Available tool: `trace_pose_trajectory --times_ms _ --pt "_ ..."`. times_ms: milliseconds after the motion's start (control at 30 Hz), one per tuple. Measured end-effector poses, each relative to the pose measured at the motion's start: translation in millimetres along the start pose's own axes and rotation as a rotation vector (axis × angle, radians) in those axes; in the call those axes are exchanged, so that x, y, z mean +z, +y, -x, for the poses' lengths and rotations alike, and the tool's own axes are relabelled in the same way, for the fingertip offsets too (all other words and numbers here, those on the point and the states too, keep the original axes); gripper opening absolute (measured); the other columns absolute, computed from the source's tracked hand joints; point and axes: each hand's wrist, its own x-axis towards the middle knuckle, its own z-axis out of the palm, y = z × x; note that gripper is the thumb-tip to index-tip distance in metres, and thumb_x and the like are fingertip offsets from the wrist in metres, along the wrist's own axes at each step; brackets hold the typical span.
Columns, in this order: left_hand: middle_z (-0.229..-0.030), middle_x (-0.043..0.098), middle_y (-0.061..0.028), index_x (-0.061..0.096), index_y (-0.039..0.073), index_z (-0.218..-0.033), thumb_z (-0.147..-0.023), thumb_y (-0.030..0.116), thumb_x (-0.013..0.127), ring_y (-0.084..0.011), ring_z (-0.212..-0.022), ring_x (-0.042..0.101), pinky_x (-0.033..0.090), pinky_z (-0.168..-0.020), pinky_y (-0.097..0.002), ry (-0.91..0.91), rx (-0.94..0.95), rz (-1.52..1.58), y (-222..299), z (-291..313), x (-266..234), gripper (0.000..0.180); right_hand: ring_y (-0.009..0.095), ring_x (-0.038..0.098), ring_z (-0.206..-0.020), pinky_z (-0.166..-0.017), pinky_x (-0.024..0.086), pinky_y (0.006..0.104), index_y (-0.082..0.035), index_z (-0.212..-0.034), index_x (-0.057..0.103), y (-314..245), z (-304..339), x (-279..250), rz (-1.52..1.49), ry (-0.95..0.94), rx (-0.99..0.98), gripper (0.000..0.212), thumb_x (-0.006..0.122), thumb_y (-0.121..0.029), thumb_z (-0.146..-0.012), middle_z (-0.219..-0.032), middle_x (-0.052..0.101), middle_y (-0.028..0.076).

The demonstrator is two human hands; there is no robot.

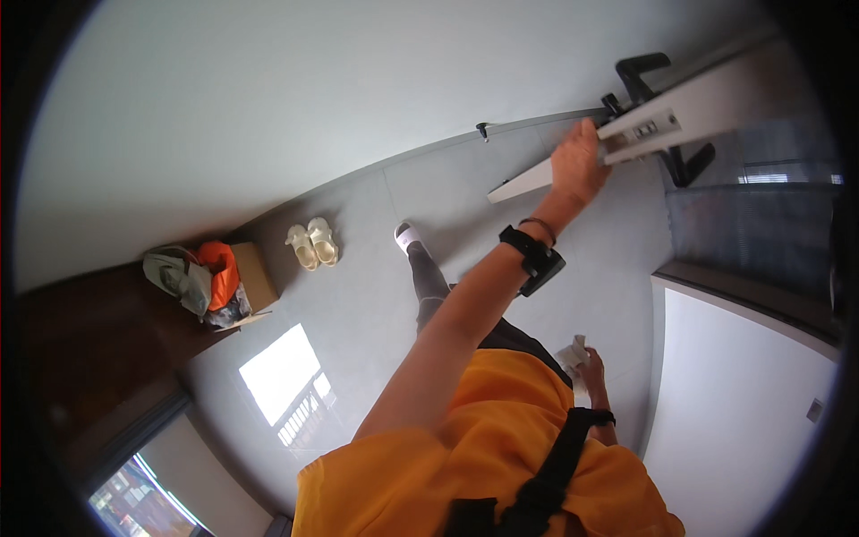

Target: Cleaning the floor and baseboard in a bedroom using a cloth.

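My left arm reaches up and across to a door (707, 103) that stands ajar. At the door's narrow edge, just below the metal latch plate (650, 127), my left hand (579, 166) is closed around it; the fingertips are partly hidden. Black lever handles (641, 75) stick out from both faces of the door. Low at my right side, my right hand (591, 369) is closed on a pale crumpled cloth (571, 355). A dark watch-like device (537, 261) sits on my left wrist.
A small black doorstop (483, 132) is by the wall's foot. A pair of cream shoes (313, 243) stands on the grey tiled floor, near a cardboard box (257, 277) with an orange bag (220, 270). To the right is a white panel (734, 403). My slippered foot (408, 234) is ahead.
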Motion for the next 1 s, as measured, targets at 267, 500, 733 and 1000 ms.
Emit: trace_pose_trajectory --times_ms 267,500,733,1000 --pt "-0.090 0.048 -0.0140 0.037 0.004 -0.091 -0.051 0.009 0.076 -0.0322 -0.086 0.052 0.045 -0.067 -0.0404 -0.071 0.080 0.074 36 59 25 0.056 0.027 0.057 -0.079 -0.072 0.047 0.0368 -0.012 -0.135 0.023 -144 -44 -74 -0.089 0.041 -0.255 0.074 0.061 -0.013 -0.071 -0.086 0.054 0.013" --pt "-0.087 0.046 -0.0101 0.041 0.004 -0.090 -0.050 0.010 0.076 -0.0259 -0.082 0.051 0.043 -0.063 -0.0341 -0.102 0.174 0.039 57 105 54 0.053 0.031 0.055 -0.090 -0.079 0.045 0.0364 -0.012 -0.137 0.012 -204 -57 -104 -0.241 0.300 -0.419 0.082 0.059 -0.006 -0.070 -0.096 0.055 0.017" --pt "-0.088 0.047 -0.0119 0.043 0.003 -0.094 -0.058 0.013 0.072 -0.0267 -0.081 0.052 0.044 -0.066 -0.0348 -0.094 0.185 -0.050 70 137 93 0.048 0.028 0.052 -0.096 -0.080 0.044 0.0350 -0.010 -0.138 0.006 -201 -53 -102 -0.546 0.432 -0.222 0.090 0.063 -0.008 -0.068 -0.104 0.053 0.016" --pt "-0.114 0.050 -0.0141 0.047 0.006 -0.113 -0.068 0.022 0.068 -0.0312 -0.105 0.048 0.039 -0.088 -0.0378 -0.580 0.099 0.107 -81 165 28 0.052 0.024 0.049 -0.100 -0.081 0.043 0.0324 -0.008 -0.138 -0.001 -214 -59 -98 -0.592 0.426 -0.157 0.100 0.065 -0.008 -0.063 -0.114 0.046 0.017"
